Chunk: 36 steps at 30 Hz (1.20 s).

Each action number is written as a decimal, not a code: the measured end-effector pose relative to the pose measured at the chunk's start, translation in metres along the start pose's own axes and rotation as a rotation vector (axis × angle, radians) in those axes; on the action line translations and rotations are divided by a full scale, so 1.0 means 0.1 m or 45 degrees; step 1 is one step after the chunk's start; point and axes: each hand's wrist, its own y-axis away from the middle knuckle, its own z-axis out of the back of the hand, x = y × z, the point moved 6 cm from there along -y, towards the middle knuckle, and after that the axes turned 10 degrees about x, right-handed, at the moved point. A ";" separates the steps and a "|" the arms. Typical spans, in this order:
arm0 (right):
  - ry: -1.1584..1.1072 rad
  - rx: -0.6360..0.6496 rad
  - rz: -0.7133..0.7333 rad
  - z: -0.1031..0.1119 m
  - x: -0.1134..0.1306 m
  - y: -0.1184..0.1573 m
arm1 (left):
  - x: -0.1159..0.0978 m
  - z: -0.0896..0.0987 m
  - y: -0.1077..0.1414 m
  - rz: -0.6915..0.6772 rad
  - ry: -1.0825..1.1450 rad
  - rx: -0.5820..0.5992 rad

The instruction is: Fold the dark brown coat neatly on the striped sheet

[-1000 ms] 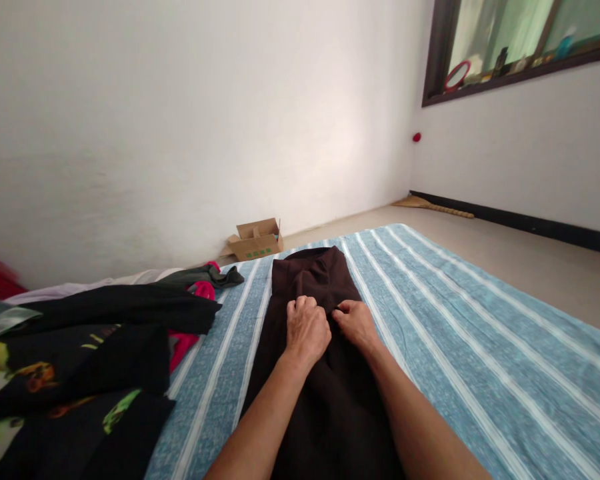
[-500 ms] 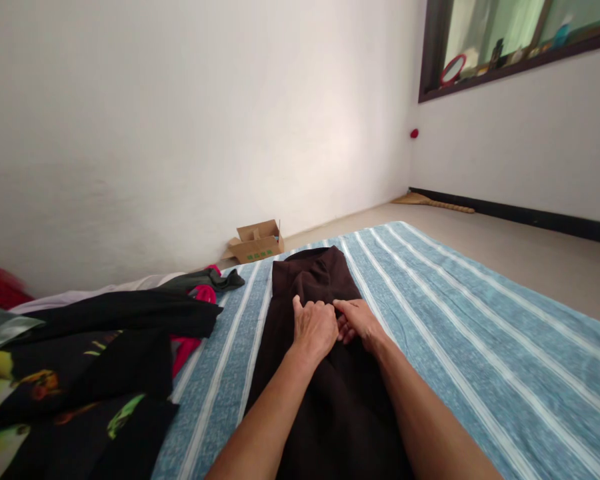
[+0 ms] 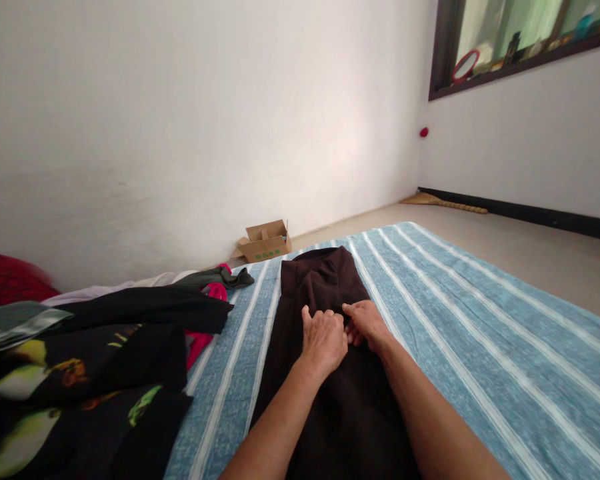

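A dark brown garment (image 3: 325,407) lies lengthwise on the blue and white striped sheet (image 3: 460,347), its upper end towards the far edge. My left hand (image 3: 325,339) rests on the middle of the cloth, fingers curled down against it. Right beside it, my right hand (image 3: 367,323) has its fingers bent at the fabric, thumb towards the left hand. Both hands pinch the brown cloth, though the fingertips are partly hidden. Small folds show in the garment above the hands.
At the left lies a pile of clothes (image 3: 150,360), black with printed patterns, grey and pink. Beyond the sheet stands an open cardboard box (image 3: 266,247) by the wall. A broom (image 3: 445,201) lies on the floor at the back right, below a window ledge with a red-rimmed mirror (image 3: 466,65).
The view has turned slightly left, so things appear further right. Both hands have come slightly nearer along the garment, still close together on it.
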 end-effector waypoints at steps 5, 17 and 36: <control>0.139 -0.013 -0.061 0.03 0.03 0.04 | -0.03 -0.04 0.02 -0.003 0.003 0.009; 0.984 -0.463 0.115 0.17 0.33 0.24 | -0.06 -0.08 0.06 -0.075 -0.034 0.003; 0.826 -0.229 0.643 -0.10 0.26 0.10 | 1.04 0.28 -1.04 0.482 0.434 -0.015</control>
